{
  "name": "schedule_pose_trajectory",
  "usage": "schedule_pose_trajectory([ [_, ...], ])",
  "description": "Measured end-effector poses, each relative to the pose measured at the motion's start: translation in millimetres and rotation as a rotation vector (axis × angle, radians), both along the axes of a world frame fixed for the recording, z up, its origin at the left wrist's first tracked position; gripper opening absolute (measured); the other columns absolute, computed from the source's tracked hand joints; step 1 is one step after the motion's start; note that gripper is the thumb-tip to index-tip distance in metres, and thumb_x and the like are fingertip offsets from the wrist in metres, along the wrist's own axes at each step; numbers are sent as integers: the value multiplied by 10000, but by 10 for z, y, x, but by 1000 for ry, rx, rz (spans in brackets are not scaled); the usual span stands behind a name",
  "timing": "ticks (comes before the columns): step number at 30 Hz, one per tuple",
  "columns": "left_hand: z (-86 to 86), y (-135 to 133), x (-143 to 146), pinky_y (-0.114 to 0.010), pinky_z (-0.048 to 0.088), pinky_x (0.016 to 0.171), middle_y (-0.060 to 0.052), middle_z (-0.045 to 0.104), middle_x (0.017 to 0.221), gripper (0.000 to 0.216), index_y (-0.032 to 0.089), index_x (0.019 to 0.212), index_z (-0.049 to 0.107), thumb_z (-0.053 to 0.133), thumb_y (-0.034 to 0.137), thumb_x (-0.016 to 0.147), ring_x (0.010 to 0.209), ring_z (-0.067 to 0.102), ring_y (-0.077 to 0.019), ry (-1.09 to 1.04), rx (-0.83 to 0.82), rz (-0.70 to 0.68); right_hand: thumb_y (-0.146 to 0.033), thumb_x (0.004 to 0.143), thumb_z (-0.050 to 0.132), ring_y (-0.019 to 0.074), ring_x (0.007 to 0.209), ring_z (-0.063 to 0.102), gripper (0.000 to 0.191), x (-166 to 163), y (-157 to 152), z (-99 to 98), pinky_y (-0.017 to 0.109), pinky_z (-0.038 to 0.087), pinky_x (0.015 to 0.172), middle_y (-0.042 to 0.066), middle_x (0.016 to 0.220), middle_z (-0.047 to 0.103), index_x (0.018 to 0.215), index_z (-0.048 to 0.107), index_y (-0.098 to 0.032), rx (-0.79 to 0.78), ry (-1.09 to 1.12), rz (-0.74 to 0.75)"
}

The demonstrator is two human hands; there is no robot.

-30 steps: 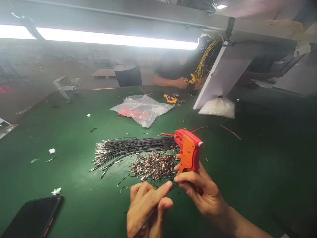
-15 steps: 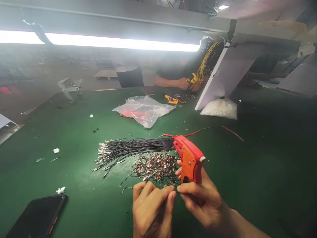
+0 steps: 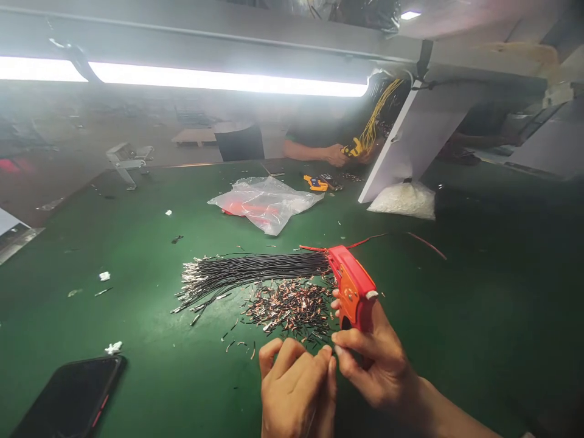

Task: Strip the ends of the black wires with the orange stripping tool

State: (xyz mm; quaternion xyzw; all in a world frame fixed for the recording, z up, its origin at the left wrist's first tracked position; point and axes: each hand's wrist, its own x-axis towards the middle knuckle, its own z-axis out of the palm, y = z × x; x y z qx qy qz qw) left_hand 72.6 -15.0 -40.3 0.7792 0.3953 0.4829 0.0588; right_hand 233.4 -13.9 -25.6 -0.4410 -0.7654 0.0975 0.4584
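Observation:
My right hand (image 3: 383, 365) holds a red and orange wire stripper (image 3: 353, 289) upright, its jaws pointing up and away. The thumb and index finger of that hand are pinched together just right of my left fingertips. My left hand (image 3: 296, 383) is closed, thumb against index finger, on a thin wire (image 3: 312, 417) that is mostly hidden by the hand. Beyond both hands lies a heap of short black and copper wire offcuts (image 3: 292, 307). Behind the heap stretches a bundle of black wires (image 3: 260, 267) with metallic ends at the left; the stripper's head overlaps its right end.
A phone (image 3: 68, 398) lies at the front left of the green table (image 3: 150, 310). Farther back are a clear plastic bag (image 3: 269, 204), a yellow tool (image 3: 314, 182) and a bag of white pieces (image 3: 404, 201) beside a slanted panel (image 3: 415, 137). A co-worker's hand (image 3: 336, 155) holds another yellow tool.
Both hands have shifted slightly right, the stripper along with them and tilted a little. A loose offcut now shows on the table near my left knuckles.

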Motion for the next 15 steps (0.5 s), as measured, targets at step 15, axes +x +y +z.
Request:
schedule_pose_trajectory([
  [15, 102, -40, 46, -379, 234, 798, 105, 597, 561, 220, 198, 791, 614, 519, 23, 883, 569, 643, -88, -17, -37, 109, 4, 739, 525, 253, 1058, 532, 256, -103, 36, 84, 383, 507, 831, 70, 1199, 449, 827, 546, -235, 79, -41, -62],
])
